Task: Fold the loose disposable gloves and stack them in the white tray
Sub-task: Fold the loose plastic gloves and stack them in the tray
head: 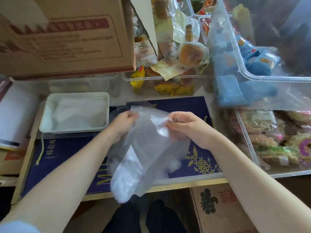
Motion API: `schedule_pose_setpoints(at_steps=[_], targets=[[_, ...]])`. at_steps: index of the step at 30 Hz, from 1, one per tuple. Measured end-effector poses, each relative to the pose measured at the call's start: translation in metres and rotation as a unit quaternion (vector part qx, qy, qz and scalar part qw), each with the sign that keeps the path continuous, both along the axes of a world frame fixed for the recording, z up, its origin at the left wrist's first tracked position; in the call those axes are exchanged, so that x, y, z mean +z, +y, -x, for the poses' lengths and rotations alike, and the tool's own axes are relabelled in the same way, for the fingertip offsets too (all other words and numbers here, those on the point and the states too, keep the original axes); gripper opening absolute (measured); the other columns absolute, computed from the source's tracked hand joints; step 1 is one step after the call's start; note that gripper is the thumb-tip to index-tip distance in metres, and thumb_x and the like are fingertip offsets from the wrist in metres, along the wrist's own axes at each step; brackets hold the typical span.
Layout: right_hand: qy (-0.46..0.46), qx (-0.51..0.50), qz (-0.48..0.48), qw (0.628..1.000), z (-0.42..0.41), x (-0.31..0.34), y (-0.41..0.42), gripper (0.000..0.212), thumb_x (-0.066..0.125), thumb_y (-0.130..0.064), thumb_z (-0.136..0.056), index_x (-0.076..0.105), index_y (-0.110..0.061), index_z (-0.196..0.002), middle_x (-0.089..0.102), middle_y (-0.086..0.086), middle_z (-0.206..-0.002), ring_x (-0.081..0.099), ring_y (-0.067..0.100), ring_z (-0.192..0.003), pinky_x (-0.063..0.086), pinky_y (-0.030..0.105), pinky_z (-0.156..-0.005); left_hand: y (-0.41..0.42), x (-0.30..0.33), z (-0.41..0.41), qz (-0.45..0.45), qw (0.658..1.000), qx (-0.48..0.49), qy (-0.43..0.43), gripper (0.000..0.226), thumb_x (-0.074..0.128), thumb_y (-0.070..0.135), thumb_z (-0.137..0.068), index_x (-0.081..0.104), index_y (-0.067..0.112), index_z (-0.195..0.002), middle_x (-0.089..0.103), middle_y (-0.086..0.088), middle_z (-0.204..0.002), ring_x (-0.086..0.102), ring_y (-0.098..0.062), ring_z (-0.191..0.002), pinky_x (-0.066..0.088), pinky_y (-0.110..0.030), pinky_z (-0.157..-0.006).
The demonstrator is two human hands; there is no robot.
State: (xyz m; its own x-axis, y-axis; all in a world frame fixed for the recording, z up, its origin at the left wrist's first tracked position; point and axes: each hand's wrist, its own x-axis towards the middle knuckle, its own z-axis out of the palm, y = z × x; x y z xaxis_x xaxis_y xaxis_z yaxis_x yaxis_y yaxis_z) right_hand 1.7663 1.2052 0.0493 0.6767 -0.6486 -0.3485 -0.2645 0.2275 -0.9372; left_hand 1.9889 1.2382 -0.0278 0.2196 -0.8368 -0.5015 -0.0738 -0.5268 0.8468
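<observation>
A clear disposable glove (148, 142) hangs in the air over the dark blue box lid (67, 152). My left hand (123, 122) pinches its top left edge and my right hand (185, 125) pinches its top right edge. The glove's lower end, crumpled and whitish, droops past the lid's front edge. Left of my hands sits the white tray (48, 105), with folded clear gloves (79, 113) lying inside it.
A big cardboard box (67, 39) looms over the back left. Clear bins of packaged snacks (176, 52) stand behind and to the right (277, 140). Another cardboard box (218, 207) sits on the floor below, next to my knees.
</observation>
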Motion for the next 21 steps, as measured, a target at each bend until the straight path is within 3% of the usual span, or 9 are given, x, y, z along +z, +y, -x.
schedule_pose_setpoints(at_steps=[2, 6, 9, 12, 14, 15, 17, 20, 21], targets=[[0.098, -0.080, 0.041, 0.991, -0.018, -0.028, -0.001, 0.017, 0.055, -0.014, -0.093, 0.066, -0.003, -0.090, 0.059, 0.002, -0.070, 0.054, 0.009, -0.058, 0.043, 0.020, -0.055, 0.005, 0.002, 0.003, 0.005, 0.998, -0.022, 0.052, 0.013, 0.052, 0.018, -0.095, 0.064, 0.022, -0.094, 0.071, 0.004, -0.084, 0.066, -0.012, -0.079, 0.052, -0.025, -0.075], [0.203, -0.161, 0.069, 0.963, -0.038, -0.077, -0.005, 0.029, 0.053, -0.018, -0.091, 0.058, 0.004, -0.074, 0.052, 0.008, -0.062, 0.046, 0.018, -0.059, 0.037, 0.030, -0.060, 0.007, -0.004, 0.000, 0.001, 0.998, -0.028, 0.063, 0.022, 0.042, 0.017, -0.099, 0.064, 0.023, -0.098, 0.068, 0.003, -0.097, 0.063, -0.016, -0.096, 0.048, -0.027, -0.086], [0.197, -0.205, 0.069, 0.956, -0.043, -0.092, -0.007, 0.032, 0.050, -0.018, -0.091, 0.052, -0.001, -0.064, 0.049, 0.006, -0.059, 0.043, 0.017, -0.058, 0.035, 0.029, -0.060, 0.007, -0.007, -0.002, -0.010, 0.997, -0.013, 0.077, 0.027, 0.035, 0.026, -0.101, 0.060, 0.017, -0.105, 0.066, 0.000, -0.101, 0.060, -0.017, -0.100, 0.045, -0.027, -0.091], [0.165, -0.235, 0.072, 0.955, -0.046, -0.095, -0.008, 0.035, 0.049, -0.018, -0.092, 0.047, -0.014, -0.058, 0.047, -0.001, -0.054, 0.041, 0.013, -0.055, 0.035, 0.028, -0.058, 0.006, -0.005, -0.002, -0.008, 0.998, -0.019, 0.065, 0.044, 0.030, 0.045, -0.099, 0.060, 0.015, -0.108, 0.067, 0.003, -0.098, 0.061, -0.006, -0.093, 0.046, -0.016, -0.084], [0.164, -0.235, 0.077, 0.955, -0.048, -0.096, -0.008, 0.036, 0.048, -0.019, -0.093, 0.045, -0.017, -0.057, 0.045, -0.004, -0.052, 0.040, 0.012, -0.053, 0.034, 0.028, -0.058, 0.005, -0.007, -0.006, 0.005, 0.997, -0.058, 0.041, 0.055, 0.044, 0.059, -0.089, 0.062, 0.013, -0.112, 0.067, -0.002, -0.107, 0.062, -0.012, -0.102, 0.047, -0.025, -0.093], [0.166, -0.240, 0.077, 0.953, -0.049, -0.097, -0.008, 0.036, 0.047, -0.018, -0.094, 0.045, -0.016, -0.058, 0.044, -0.004, -0.053, 0.040, 0.012, -0.053, 0.033, 0.028, -0.057, 0.005, -0.005, -0.007, 0.010, 0.996, -0.086, 0.020, 0.048, 0.053, 0.055, -0.085, 0.062, 0.015, -0.112, 0.067, -0.004, -0.111, 0.062, -0.017, -0.105, 0.047, -0.032, -0.096], [0.177, -0.247, 0.074, 0.950, -0.050, -0.097, -0.007, 0.029, 0.045, -0.019, -0.095, 0.052, -0.008, -0.069, 0.048, -0.001, -0.061, 0.043, 0.014, -0.060, 0.035, 0.030, -0.060, 0.003, -0.003, -0.011, 0.014, 0.987, -0.151, -0.052, 0.021, 0.063, 0.030, -0.087, 0.062, 0.022, -0.107, 0.067, 0.000, -0.109, 0.064, -0.018, -0.103, 0.048, -0.038, -0.095], [0.209, -0.248, 0.079, 0.943, -0.047, -0.098, -0.006, 0.021, 0.052, -0.022, -0.092, 0.056, -0.010, -0.108, 0.059, 0.005, -0.103, 0.055, 0.022, -0.098, 0.046, 0.037, -0.084, -0.002, 0.000, -0.014, 0.020, 0.953, -0.236, -0.189, 0.024, 0.057, 0.027, -0.089, 0.060, 0.013, -0.109, 0.067, -0.004, -0.106, 0.063, -0.022, -0.100, 0.048, -0.044, -0.093], [0.234, -0.244, 0.124, 0.933, -0.044, -0.095, -0.005, 0.036, 0.058, -0.023, -0.089, 0.050, -0.013, -0.123, 0.054, 0.006, -0.122, 0.049, 0.023, -0.114, 0.042, 0.038, -0.096, -0.003, 0.005, -0.014, 0.020, 0.946, -0.249, -0.205, 0.028, 0.055, 0.029, -0.089, 0.059, 0.011, -0.110, 0.067, -0.007, -0.105, 0.062, -0.024, -0.099, 0.048, -0.047, -0.091]])
